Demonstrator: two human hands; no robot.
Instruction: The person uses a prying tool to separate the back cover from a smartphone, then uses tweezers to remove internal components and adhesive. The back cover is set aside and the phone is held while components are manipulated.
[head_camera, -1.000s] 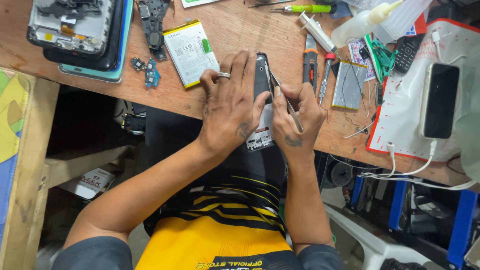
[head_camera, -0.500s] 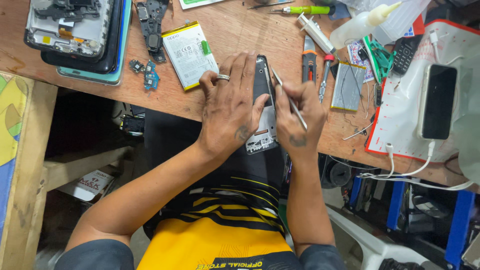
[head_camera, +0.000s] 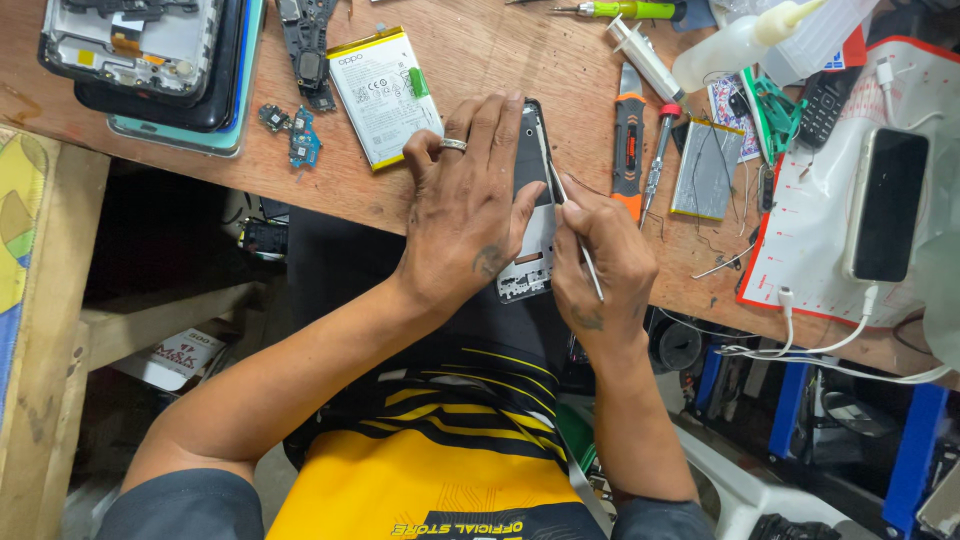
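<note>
My left hand (head_camera: 470, 215), a ring on one finger, lies flat over a dismantled phone frame (head_camera: 533, 190) at the wooden bench's front edge and pins it down. My right hand (head_camera: 600, 260) pinches thin metal tweezers (head_camera: 577, 232), whose tip touches the frame's right side near the top. The frame's lower end, with bare white plastic and small parts, sticks out past the bench edge between my hands. Most of the frame is hidden under my left palm.
A white phone battery (head_camera: 383, 95) and small circuit boards (head_camera: 295, 135) lie left of my hands. Stacked phone shells (head_camera: 150, 60) sit far left. An orange utility knife (head_camera: 627, 140), screwdrivers (head_camera: 655, 165), a second battery (head_camera: 707, 170), a squeeze bottle (head_camera: 745, 40) and a charging phone (head_camera: 885, 205) lie to the right.
My right hand has shifted slightly, moving the tweezers' tip along the frame's right side. My left hand stays pressed on the frame.
</note>
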